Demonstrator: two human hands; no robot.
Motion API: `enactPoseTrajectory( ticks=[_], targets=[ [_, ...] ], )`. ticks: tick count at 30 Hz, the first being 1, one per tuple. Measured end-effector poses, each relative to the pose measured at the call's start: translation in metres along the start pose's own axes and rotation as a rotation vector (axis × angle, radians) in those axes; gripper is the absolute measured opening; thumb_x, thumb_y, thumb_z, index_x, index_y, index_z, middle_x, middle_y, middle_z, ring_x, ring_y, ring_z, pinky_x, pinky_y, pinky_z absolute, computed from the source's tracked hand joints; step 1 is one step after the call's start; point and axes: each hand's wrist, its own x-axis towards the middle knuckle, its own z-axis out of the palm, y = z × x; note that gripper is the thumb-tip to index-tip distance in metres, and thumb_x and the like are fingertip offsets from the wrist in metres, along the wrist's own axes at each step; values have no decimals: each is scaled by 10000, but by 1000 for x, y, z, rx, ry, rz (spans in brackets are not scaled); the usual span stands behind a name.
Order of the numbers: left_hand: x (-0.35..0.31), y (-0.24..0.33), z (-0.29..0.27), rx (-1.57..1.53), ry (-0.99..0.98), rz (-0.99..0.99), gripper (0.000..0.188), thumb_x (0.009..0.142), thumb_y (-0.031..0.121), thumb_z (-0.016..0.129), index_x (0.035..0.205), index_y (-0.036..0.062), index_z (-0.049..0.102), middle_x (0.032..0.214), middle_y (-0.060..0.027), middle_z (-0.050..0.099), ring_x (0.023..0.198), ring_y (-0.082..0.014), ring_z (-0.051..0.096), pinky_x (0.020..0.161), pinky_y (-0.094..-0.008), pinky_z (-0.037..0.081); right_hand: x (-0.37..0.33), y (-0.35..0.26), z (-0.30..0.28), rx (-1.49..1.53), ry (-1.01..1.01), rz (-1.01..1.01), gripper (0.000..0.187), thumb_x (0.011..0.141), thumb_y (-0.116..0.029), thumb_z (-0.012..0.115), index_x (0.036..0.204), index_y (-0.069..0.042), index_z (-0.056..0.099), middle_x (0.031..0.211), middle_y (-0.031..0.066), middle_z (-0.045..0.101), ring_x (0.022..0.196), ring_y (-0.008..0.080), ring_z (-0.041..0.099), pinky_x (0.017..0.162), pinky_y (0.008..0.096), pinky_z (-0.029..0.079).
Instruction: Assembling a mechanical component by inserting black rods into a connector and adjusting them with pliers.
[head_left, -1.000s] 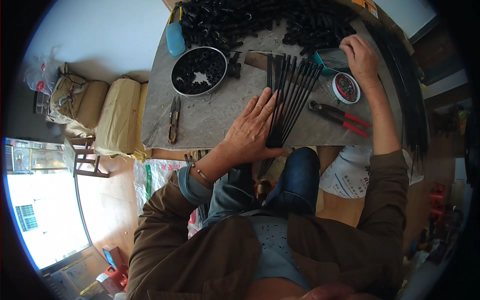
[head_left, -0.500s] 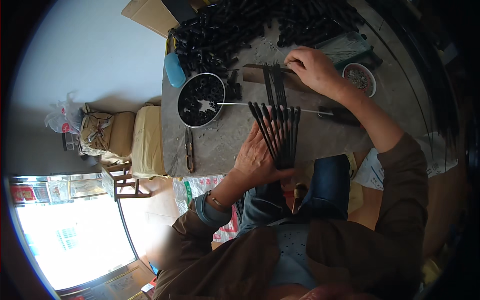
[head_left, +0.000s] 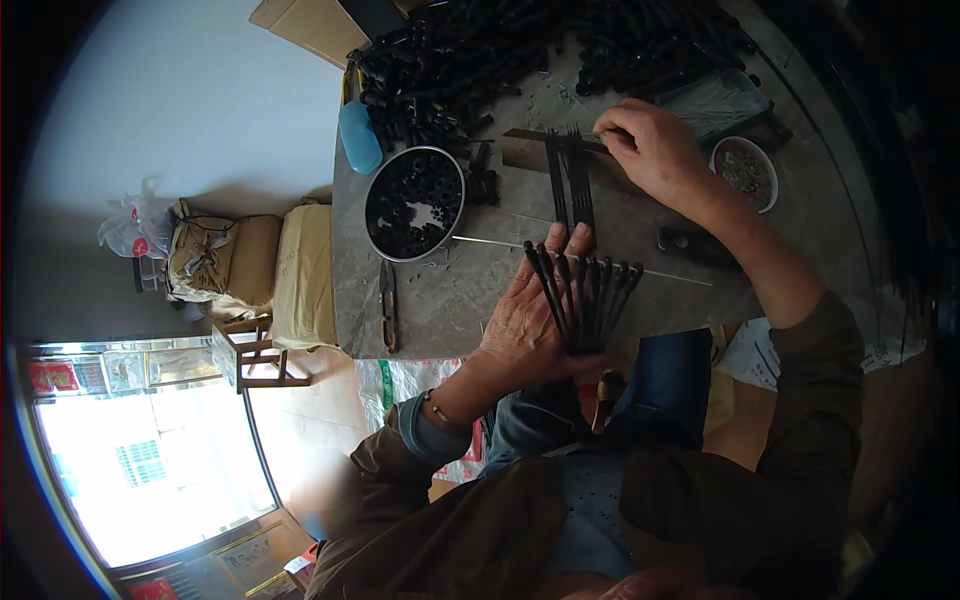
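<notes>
My left hand (head_left: 525, 325) is below the middle of the table, back up, with a spread bundle of black knobbed sticks (head_left: 588, 310) against its fingers. The thumb lies by the bundle's lower end. A thin metal rod (head_left: 672, 275) crosses the bundle near the knobs. Two of my fingertips reach the near ends of several long, thin black strips (head_left: 580, 185). Those strips lie across a flat brown bar (head_left: 525, 153). At the bar's right part, my right hand (head_left: 652, 150) is closed with the fingertips pinched; what they hold is too small to make out.
A round metal bowl (head_left: 372, 215) holds small black tubular pieces. Left of my hand lie pliers (head_left: 388, 310). A blue case (head_left: 358, 140) and a heap of black parts (head_left: 450, 70) fill the far side. Right are a white bowl (head_left: 765, 198) of small bits and a clear tray (head_left: 715, 105).
The view has shifted slightly. My left hand and the stick bundle have come nearer to me, with the rod; two fingertips now show beyond the knobs. My right hand stays pinched by the bar.
</notes>
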Motion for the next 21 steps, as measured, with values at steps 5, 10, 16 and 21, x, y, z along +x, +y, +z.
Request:
enactPoseTrajectory(
  ticks=[5, 10, 16, 21],
  targets=[
    [-4, -4, 5, -6, -40, -11, 1094, 631, 562, 762, 1428, -41, 317, 1563, -250, 136, 1461, -409, 104, 1177, -498, 114, 0, 0, 2, 8, -12, 29, 58, 840, -41, 636, 895, -33, 650, 854, 96, 644, 730, 272, 650, 627, 339, 495],
    [-4, -2, 4, -8, 1, -4, 1063, 653, 579, 772, 1432, 4, 335, 1544, -234, 208, 1446, -421, 154, 1152, -529, 190, -1, -3, -1, 10, -8, 15, 58, 847, -44, 636, 903, -35, 650, 851, 96, 643, 725, 262, 656, 621, 331, 498],
    [-3, -4, 6, -15, -1, -1, 1063, 649, 585, 764, 1431, 6, 333, 1542, -241, 205, 1441, -426, 162, 1151, -530, 182, 0, -3, 0, -6, -29, 29, 72, 850, -44, 634, 920, -35, 648, 865, 99, 643, 729, 253, 656, 623, 325, 504],
    [-3, -3, 1, 16, -32, 11, 1090, 639, 548, 752, 1424, -65, 309, 1552, -274, 139, 1450, -434, 123, 1168, -500, 179, 1, -6, -2, -20, -41, 38, 76, 852, -41, 632, 925, -33, 651, 872, 101, 644, 750, 246, 657, 639, 322, 506]
  ],
)
